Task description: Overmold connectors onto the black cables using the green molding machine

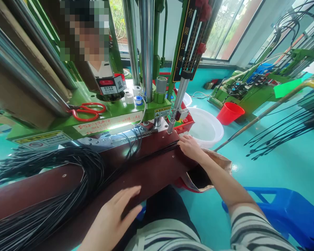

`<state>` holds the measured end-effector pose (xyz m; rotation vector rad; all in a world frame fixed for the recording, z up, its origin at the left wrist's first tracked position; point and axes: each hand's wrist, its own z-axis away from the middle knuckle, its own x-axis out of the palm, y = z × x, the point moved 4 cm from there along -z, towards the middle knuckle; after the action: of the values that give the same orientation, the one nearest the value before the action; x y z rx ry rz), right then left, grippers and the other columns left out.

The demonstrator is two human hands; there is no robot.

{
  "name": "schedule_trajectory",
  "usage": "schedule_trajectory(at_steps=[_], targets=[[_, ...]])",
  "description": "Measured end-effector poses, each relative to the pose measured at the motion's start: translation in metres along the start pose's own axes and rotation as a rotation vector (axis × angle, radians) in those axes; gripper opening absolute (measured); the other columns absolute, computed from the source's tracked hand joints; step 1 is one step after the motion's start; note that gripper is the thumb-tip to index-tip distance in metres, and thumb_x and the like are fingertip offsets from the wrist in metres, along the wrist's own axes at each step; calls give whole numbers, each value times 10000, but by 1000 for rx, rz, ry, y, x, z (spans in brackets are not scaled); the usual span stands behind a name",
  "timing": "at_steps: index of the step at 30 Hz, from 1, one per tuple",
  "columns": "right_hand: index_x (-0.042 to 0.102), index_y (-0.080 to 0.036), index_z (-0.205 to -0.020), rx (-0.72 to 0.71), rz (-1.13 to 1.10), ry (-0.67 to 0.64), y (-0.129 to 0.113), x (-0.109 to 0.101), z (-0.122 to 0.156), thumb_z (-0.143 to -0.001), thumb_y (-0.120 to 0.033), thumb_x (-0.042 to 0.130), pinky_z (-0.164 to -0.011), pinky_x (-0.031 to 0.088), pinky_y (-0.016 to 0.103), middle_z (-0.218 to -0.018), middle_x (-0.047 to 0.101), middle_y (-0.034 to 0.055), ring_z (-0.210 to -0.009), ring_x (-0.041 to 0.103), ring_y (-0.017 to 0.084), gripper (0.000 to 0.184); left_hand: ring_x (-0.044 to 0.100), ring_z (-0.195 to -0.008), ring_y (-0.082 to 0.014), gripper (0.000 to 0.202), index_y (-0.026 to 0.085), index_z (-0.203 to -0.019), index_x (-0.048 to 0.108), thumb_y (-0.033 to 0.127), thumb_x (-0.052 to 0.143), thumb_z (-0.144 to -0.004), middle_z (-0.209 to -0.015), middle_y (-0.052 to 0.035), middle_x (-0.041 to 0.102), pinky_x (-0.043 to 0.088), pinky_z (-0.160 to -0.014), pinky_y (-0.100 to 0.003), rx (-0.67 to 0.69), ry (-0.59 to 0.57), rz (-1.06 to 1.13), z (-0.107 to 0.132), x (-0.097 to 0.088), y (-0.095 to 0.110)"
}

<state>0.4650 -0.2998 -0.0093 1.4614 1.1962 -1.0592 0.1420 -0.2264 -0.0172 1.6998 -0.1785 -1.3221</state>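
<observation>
At the right end of the brown work board, my right hand is closed over the ends of several thin black cables, which run leftward along the board. My left hand hovers over the near edge, fingers stretched out and thumb apart, holding nothing. A thick looped bundle of black cables lies on the board to its left. Some cables curve up into the metal mould of the green press behind the board.
Red-handled scissors lie on the press ledge. Steel columns rise behind. An open bag sits beneath my right forearm, near a white basin, a red bucket and a blue plastic stool. More cables hang at right.
</observation>
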Motion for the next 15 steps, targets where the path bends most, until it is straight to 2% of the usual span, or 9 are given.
schedule_trajectory(at_steps=[3,5,9,12,15], targets=[[601,-160,-794,-3,15,2,0,-2,12,-868,-151,384,-729,367,361,-782,579,87,-794,472,216,230,530,-1069,-216,362,192,-1139,553,356,471,-828,-1135,-87,601,434,-938,-381,278,147,-209,-48,9,27],[604,-168,-807,-12,-82,5,1,-2,23,-865,-162,402,-739,378,342,-799,588,73,-791,491,199,210,493,-1108,-232,331,172,-1143,535,291,449,-846,-1159,-106,571,416,-945,-410,343,215,-347,-75,17,35],[622,-183,-836,29,-276,51,8,-2,29,-883,-212,417,-758,416,308,-831,608,57,-787,526,174,212,523,-1017,-247,302,133,-1126,531,212,406,-863,-1097,-127,578,438,-859,-399,354,229,-544,-117,32,40],[629,-174,-896,60,-234,88,13,-2,19,-898,-190,378,-768,424,305,-871,615,70,-816,521,178,251,538,-873,-238,311,95,-1117,533,210,377,-874,-960,-128,595,444,-766,-370,327,204,-638,-137,39,40],[636,-157,-844,-37,-129,-29,13,0,3,-860,-137,403,-760,417,323,-832,608,78,-788,512,187,234,524,-811,-224,265,105,-997,583,224,379,-877,-856,-108,578,431,-727,-346,308,162,-680,-147,42,38]])
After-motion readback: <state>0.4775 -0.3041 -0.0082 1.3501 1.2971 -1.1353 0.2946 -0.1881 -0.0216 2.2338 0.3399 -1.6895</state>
